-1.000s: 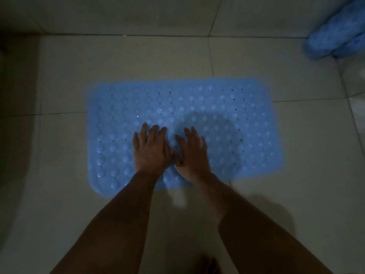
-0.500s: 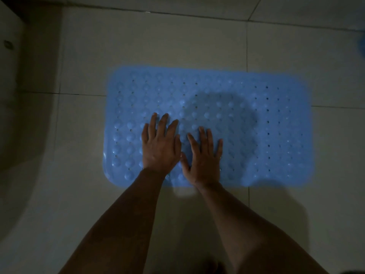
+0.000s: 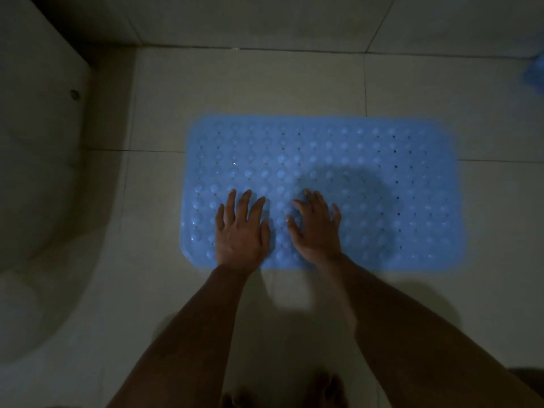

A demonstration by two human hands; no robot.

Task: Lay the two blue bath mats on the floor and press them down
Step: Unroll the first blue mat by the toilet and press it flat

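Note:
A blue bath mat (image 3: 382, 178) with rows of bumps and small holes lies flat on the pale tiled floor. My left hand (image 3: 240, 231) presses palm-down on its near left part, fingers straight and spread. Beside it, a small gap away, my right hand (image 3: 318, 228) lies flat on the mat too, fingers spread. A corner of the second blue mat (image 3: 534, 73) shows at the right edge of the view, mostly cut off.
A large pale rounded fixture (image 3: 38, 172) fills the left side. The wall base (image 3: 265, 22) runs along the top. My toes (image 3: 323, 390) show at the bottom edge. The room is dim.
The view has shifted, so the mat sits further right in the frame. My hands have drawn slightly apart on the mat and stay flat on it.

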